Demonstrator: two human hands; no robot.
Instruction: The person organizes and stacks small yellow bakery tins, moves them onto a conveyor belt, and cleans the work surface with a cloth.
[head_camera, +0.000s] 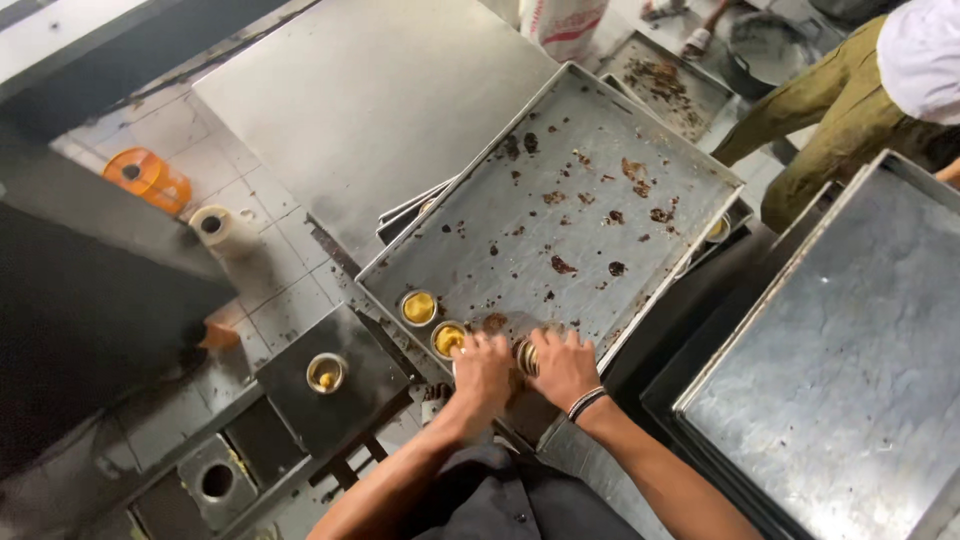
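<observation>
Small round tin cup (526, 357) — upright on crumb-flecked tray (560, 190).

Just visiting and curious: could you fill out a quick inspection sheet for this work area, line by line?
Surface: large metal baking tray, speckled with dark burnt crumbs.
Job's things: two small round tins of yellow filling at the tray's near edge; another tin between the hands.
Clutter: one lone tin on a low metal stand; orange tape roll and white roll on the floor.
Grippers: left hand and right hand close together at the near edge.
Cables: nothing seen.
Surroundings: tiled floor, more metal trays, another person's leg.
</observation>
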